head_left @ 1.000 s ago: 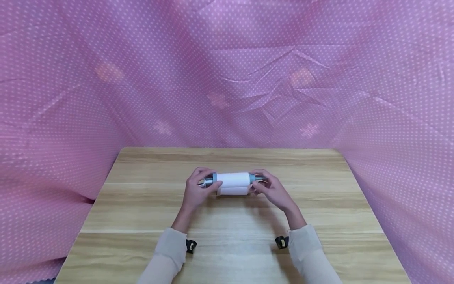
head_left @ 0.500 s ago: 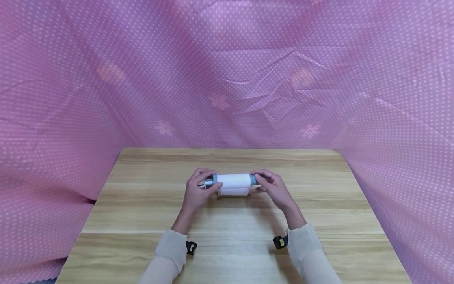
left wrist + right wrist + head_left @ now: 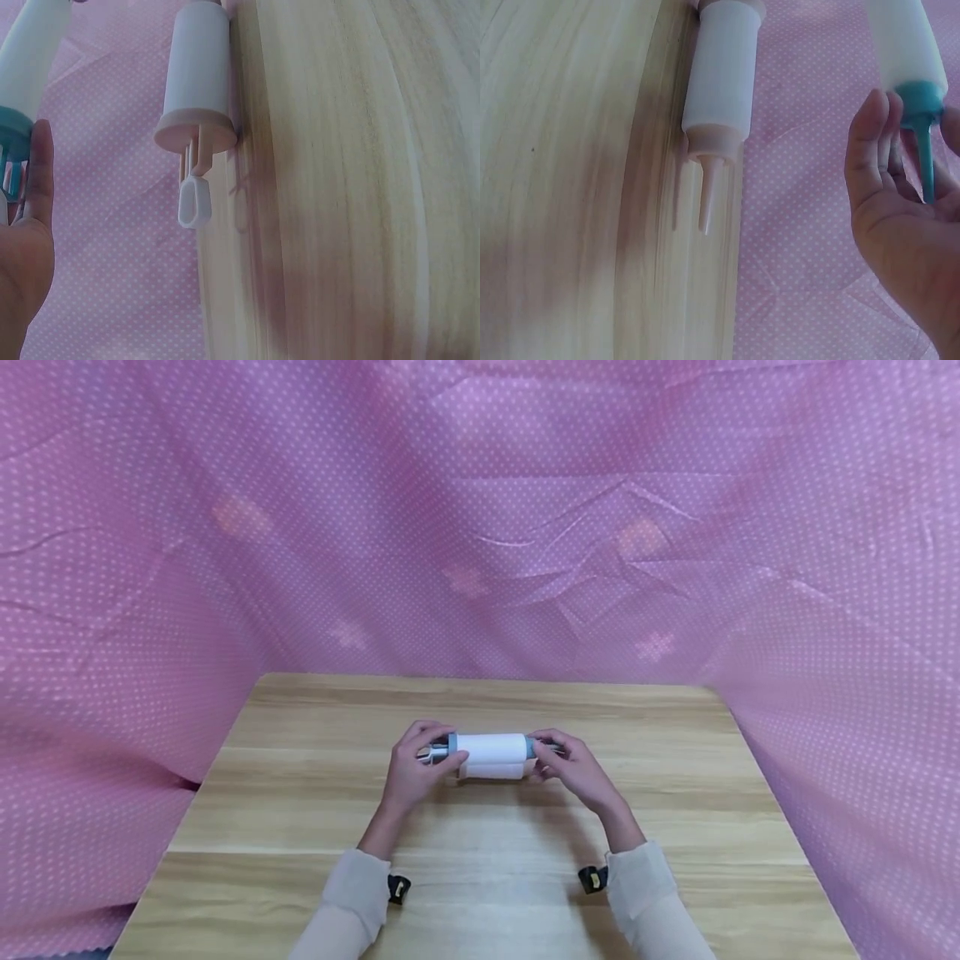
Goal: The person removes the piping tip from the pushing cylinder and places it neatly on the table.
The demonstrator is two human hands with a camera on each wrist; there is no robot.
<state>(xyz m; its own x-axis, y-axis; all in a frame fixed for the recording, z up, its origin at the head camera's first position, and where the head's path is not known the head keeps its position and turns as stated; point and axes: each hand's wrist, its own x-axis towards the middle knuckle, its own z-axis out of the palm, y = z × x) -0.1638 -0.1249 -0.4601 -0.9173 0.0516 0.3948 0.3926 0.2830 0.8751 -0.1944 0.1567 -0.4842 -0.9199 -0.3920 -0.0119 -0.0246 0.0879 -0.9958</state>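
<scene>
The teal-ended tube (image 3: 491,748) is held above the wooden table (image 3: 300,814), long axis running left to right, roughly level. Its teal nozzle (image 3: 925,161) points to the person's right; the handle end (image 3: 436,752) faces left. The left hand (image 3: 411,770) pinches the flange end between thumb and fingers; the right hand (image 3: 583,770) pinches the nozzle collar. A beige-ended tube (image 3: 721,67) lies parallel, nearer the person, nozzle also to the right.
</scene>
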